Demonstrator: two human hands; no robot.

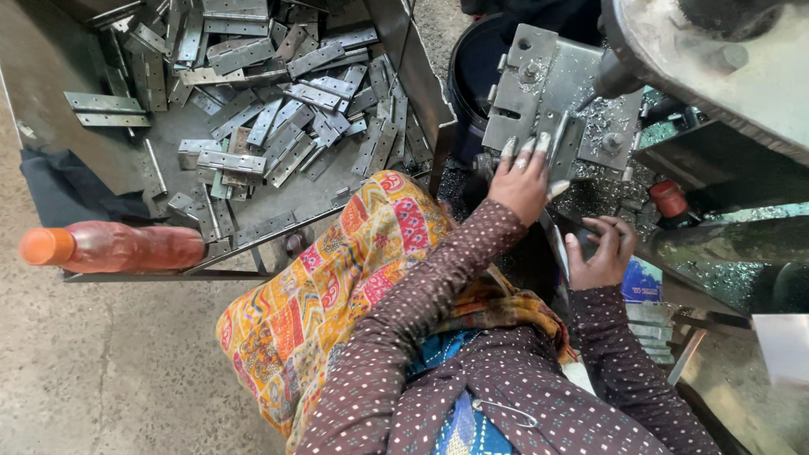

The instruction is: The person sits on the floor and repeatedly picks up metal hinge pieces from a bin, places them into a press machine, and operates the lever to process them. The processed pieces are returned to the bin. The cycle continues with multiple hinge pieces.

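Rough grey concrete floor (109,371) fills the lower left of my view, and above it sits a large shallow steel tray (50,76) heaped with flat grey metal hinges (278,101), most piled toward its upper right corner, a few lying apart on its bare left side. An orange-capped plastic bottle of reddish liquid (109,246) lies on its side along the tray's near edge.

To the right I see the grey metal jig plate of a drilling machine (539,84), strewn with bright metal shavings (590,198). My left hand (522,181) reaches forward from a brown dotted sleeve, arm stretched out almost straight, palm down, fingers (527,152) spread and pressed flat on the lower edge of the jig plate, where a narrow grey hinge piece (563,139) stands upright just beside the fingertips. That hand is open and flat, pressing rather than gripping; whether it touches the hinge piece I cannot tell.

My right hand (600,253) sits lower and closer to me, elbow bent, fingers curled around a dark rounded knob (587,240), closed on it with the knuckles uppermost. A small red cylindrical can (670,200) stands near it, to the right. An orange patterned cloth (337,278) drapes over my lap.
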